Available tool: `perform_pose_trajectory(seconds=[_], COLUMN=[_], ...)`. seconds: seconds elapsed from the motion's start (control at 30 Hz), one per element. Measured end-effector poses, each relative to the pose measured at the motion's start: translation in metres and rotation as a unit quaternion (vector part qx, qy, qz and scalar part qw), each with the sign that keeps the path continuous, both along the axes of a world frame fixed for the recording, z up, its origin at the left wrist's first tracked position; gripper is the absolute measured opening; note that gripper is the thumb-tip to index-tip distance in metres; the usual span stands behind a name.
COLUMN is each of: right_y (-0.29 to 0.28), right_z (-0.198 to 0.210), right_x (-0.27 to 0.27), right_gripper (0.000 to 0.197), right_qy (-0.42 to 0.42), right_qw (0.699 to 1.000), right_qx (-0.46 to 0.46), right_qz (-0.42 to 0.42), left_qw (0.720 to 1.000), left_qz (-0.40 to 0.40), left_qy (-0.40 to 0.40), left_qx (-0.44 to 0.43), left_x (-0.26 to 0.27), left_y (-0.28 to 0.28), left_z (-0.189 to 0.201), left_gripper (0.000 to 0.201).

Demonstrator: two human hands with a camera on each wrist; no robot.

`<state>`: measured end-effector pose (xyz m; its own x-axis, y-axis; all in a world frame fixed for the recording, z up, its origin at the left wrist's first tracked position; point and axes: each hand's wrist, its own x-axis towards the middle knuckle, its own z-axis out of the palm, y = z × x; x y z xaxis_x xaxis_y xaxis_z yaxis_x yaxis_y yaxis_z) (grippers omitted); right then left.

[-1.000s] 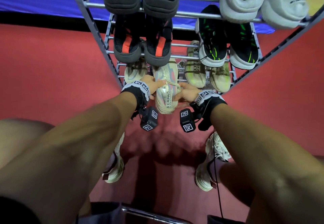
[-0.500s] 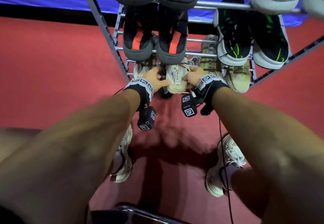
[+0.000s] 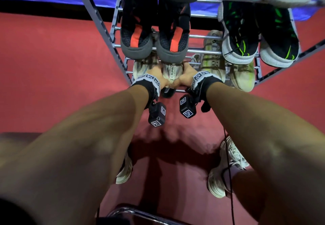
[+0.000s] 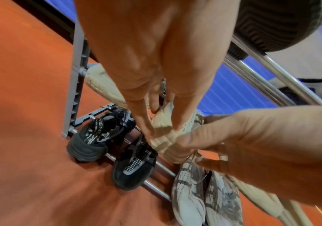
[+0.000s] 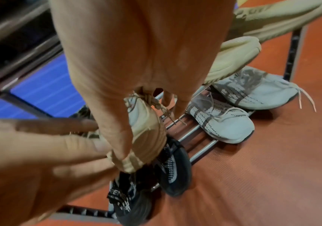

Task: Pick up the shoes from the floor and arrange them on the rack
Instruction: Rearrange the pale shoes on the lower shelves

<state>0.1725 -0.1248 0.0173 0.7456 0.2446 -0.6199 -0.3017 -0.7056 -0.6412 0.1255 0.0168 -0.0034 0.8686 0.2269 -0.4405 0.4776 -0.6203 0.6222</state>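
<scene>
I hold a cream sneaker [image 3: 171,74] by its heel with both hands, its toe pushed in under the black-and-red pair [image 3: 154,38] on the grey metal rack [image 3: 112,36]. My left hand [image 3: 159,78] grips the heel's left side. My right hand [image 3: 184,77] grips the right side. In the left wrist view my left hand [image 4: 162,130] pinches the ribbed heel of the sneaker [image 4: 168,146] between thumb and fingers. In the right wrist view my right hand [image 5: 152,134] holds the sneaker [image 5: 146,122], its laces against my palm. A matching cream shoe [image 3: 140,66] lies just to its left.
Yellowish sneakers [image 3: 212,57] share the shelf on the right, with a black-and-green pair [image 3: 241,31] above them. On the bottom shelf stand black mesh shoes [image 4: 102,134] and grey-white knit sneakers [image 5: 224,120]. The floor [image 3: 52,66] is red, and my own feet [image 3: 226,168] stand below.
Both hands have pushed the cream sneaker further into the rack, so that most of it is now under the black-and-red pair. My head has come closer to the rack.
</scene>
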Motion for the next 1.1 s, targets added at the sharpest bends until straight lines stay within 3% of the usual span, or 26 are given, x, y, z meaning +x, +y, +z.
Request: perform_pose_trajectory(seconds=[0.07,0.2,0.43,0.57,0.7,0.9,1.0,1.1], right_y=[0.0,-0.001,0.002,-0.001,0.003,0.012,0.017,0.027], right_z=[-0.006,-0.006,-0.011,-0.004,-0.002,0.006,0.015,0.012], right_x=[0.0,0.004,0.003,0.01,0.007,0.0,-0.005,-0.011], right_gripper=[0.121,0.098,0.085,0.07,0.062,0.062,0.05,0.029], right_qy=[-0.023,-0.079,-0.133,-0.167,-0.173,-0.249,-0.321,-0.318], right_qw=[1.0,0.996,0.988,0.983,0.976,0.932,0.905,0.92], right_qx=[-0.006,-0.031,-0.039,-0.035,-0.093,-0.218,-0.232,-0.182], right_qz=[0.013,0.03,0.062,0.065,0.097,0.146,0.154,0.142], left_qw=[1.0,0.999,0.999,0.999,0.999,0.992,0.976,0.965], left_qz=[0.021,0.031,0.029,0.022,0.004,-0.016,-0.028,-0.031], left_qy=[0.005,-0.004,-0.024,-0.031,-0.033,-0.076,-0.065,-0.045], left_qx=[0.006,0.006,-0.021,0.003,0.033,0.098,0.206,0.256], left_x=[0.002,0.002,0.006,0.007,0.007,-0.004,-0.013,-0.025], left_y=[-0.002,-0.003,-0.001,-0.007,-0.011,-0.009,0.004,0.023], left_z=[0.0,-0.002,-0.011,0.006,0.014,0.017,0.021,0.019], left_gripper=[0.069,0.057,0.046,0.033,0.025,0.025,0.043,0.047])
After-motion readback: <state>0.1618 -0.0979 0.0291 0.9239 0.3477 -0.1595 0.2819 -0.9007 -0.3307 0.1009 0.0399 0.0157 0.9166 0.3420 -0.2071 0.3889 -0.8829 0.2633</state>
